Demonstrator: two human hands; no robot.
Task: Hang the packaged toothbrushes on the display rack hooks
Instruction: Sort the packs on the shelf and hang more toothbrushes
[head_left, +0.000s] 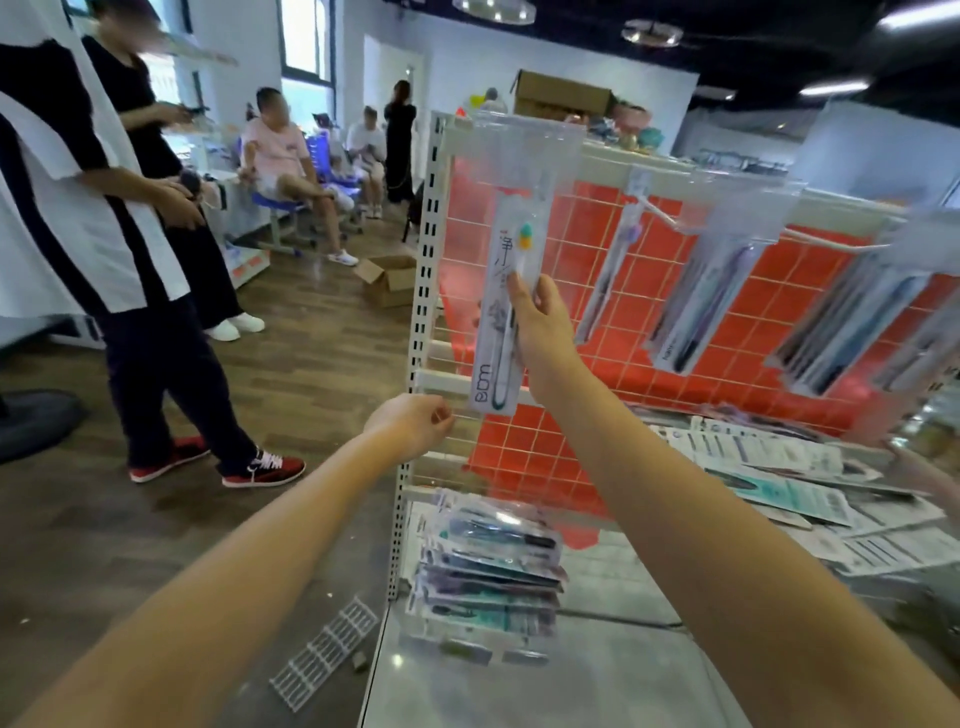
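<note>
My right hand (540, 327) grips a clear packaged toothbrush (511, 249) at its middle and holds it upright against the top left corner of the display rack (431, 218). The package's top edge lies level with the rack's top rail. My left hand (413, 423) hovers lower, beside the rack's left post, its fingers loosely curled and holding nothing. Several packaged toothbrushes (711, 291) hang from white hooks (670, 218) over the red grid panel. A stack of packages (491, 577) lies on the shelf below.
More packages (810, 483) are spread across the shelf at right. A white wire divider (324, 654) lies on the wooden floor by the rack's foot. Two people stand close at left, others sit behind. An open cardboard box (387, 278) rests on the floor.
</note>
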